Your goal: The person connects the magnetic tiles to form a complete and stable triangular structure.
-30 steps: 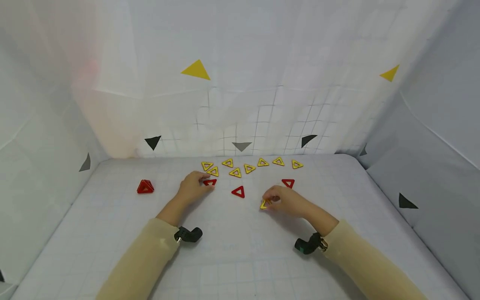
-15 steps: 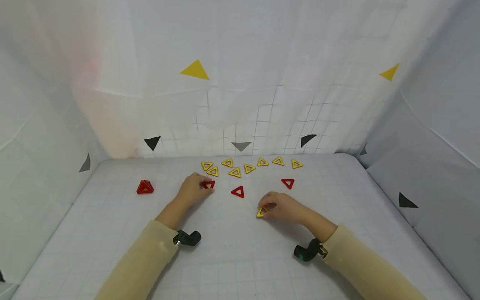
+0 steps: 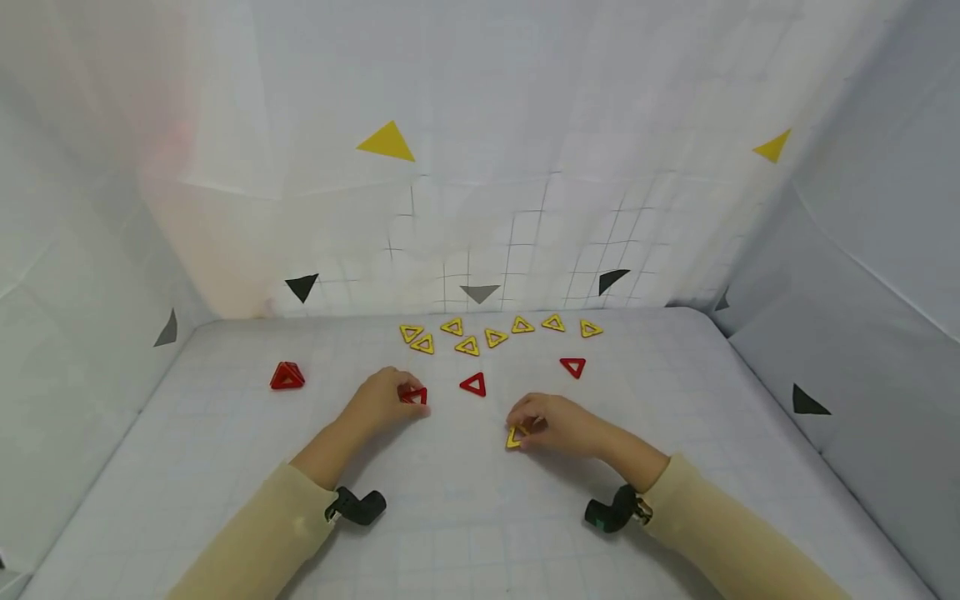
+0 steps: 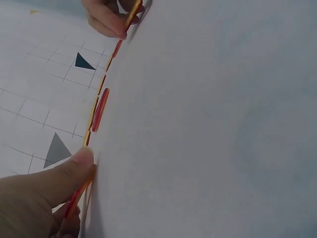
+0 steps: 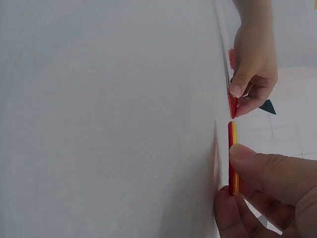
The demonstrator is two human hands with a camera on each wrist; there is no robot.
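Note:
My left hand (image 3: 375,403) pinches a red triangle frame (image 3: 424,395) between thumb and fingers, a little left of the table's middle. To its right, my right hand (image 3: 562,427) pinches a yellow triangle frame (image 3: 511,438) by its edge. Seen edge-on in the right wrist view, this triangle (image 5: 232,136) has a red side and a yellow side. The two held triangles are apart. One loose red triangle (image 3: 483,385) lies flat beyond and between the hands. Another red triangle (image 3: 573,360) lies beyond the right hand.
Several yellow triangles (image 3: 477,346) lie scattered in a band near the back wall. At the left stands a small red pyramid-like shape (image 3: 287,376). White sheeting with black and yellow markers encloses the back and sides of the white table (image 3: 450,533).
My left hand has drawn the red triangle nearer to me. My right hand has moved nearer and slightly left with the yellow triangle. The loose triangles stay put.

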